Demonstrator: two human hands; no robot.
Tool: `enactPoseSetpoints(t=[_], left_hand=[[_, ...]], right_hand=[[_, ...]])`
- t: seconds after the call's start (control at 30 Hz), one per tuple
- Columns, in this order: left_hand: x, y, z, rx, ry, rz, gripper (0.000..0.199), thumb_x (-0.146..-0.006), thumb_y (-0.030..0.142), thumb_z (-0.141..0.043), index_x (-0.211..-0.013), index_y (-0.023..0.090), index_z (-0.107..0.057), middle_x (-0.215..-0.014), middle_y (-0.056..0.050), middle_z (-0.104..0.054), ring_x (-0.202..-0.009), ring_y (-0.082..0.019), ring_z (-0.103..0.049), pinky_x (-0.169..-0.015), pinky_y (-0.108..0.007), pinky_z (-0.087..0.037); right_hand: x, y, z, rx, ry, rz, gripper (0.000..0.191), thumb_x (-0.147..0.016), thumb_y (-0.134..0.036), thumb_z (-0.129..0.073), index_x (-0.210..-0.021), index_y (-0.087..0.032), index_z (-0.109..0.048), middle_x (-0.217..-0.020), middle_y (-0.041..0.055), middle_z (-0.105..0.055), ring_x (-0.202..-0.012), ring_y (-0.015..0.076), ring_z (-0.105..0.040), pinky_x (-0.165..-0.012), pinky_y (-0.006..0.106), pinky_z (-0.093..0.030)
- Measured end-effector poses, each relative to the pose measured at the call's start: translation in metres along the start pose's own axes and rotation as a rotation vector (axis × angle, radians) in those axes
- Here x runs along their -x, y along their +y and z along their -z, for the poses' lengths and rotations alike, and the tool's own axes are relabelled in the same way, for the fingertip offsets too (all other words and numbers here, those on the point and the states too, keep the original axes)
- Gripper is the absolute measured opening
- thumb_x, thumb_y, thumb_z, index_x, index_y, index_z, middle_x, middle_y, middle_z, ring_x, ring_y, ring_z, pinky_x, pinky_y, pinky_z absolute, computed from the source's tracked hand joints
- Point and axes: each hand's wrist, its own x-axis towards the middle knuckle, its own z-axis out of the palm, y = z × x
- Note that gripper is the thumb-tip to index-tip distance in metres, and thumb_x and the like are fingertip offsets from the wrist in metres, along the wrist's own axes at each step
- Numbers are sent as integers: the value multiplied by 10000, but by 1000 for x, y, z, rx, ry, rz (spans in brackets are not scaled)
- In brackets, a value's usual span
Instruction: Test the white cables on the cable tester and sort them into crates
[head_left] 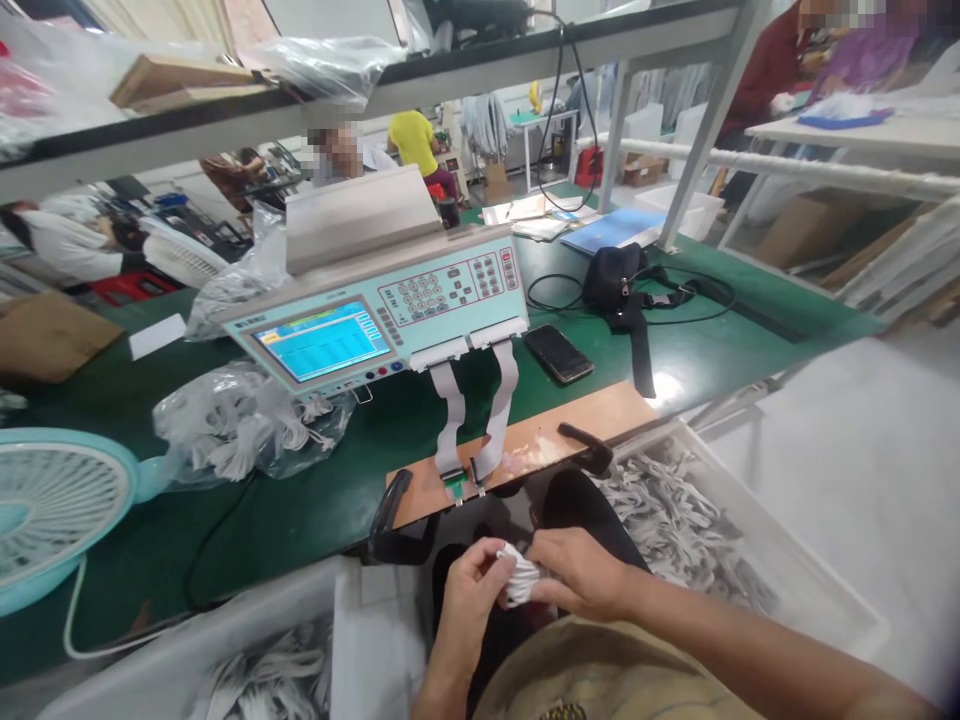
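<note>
A small coiled bundle of white cable (519, 578) is between my two hands, above my lap. My left hand (474, 588) pinches its left side with thumb and fingers. My right hand (576, 572) has its fingers closed round the right side of the bundle. Just beyond my hands, a copper-coloured board (525, 446) lies along the table edge, held by black clamps (396, 505). On it sits a small green connector board (455, 487), joined by grey ribbon cables (451, 415) to a tester with a blue screen (322, 340).
White bins of coiled cables stand at my left (345, 620) and right (795, 580). A light-blue fan (60, 510) and a plastic bag of cables (232, 425) are on the green table's left. A phone (559, 354) and black waist bag (619, 285) lie right. Other people work beyond the shelf.
</note>
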Motion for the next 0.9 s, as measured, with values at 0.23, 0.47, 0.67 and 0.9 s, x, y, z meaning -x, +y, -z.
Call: enactPoseSetpoints(t=[0.23,0.47,0.67,0.9], left_hand=[[3,4,5,154,-109,102,275,-616,351,-740,-636,141,-564,-524,41,-483,-461,-73,-404,-430,-178,-347],[-6,-4,9,92,16,15,313,-570,319,-782,-665,156,-532,-518,58,-502,-439,-68,-424,-405,-163,-345],[-22,-12,13,374,106,90,276,-641,357,-744,-670,139,-577,-532,38,-533,-481,-76,-477,-426,-164,-389],[-29,-13,17,482,177,112,347,-566,353,-798,-798,129,-669,-571,33,-567,-505,-82,-520,-412,-161,-423]], right_hand=[[-16,-5,-13,-342,43,-236,258,-881,-292,-407,-799,-158,-612,-702,5,-576,-631,127,-502,-587,215,-390],[-41,2,-20,-434,64,-285,106,-746,-182,-503,-691,-163,-592,-624,-24,-546,-586,119,-476,-549,214,-359],[-69,17,-44,-519,427,-388,195,-778,-317,-519,-640,-184,-480,-573,-48,-445,-546,106,-407,-529,219,-348],[-76,19,-52,-620,494,-477,257,-765,-403,-568,-656,-178,-507,-566,-35,-492,-514,110,-441,-485,220,-364]])
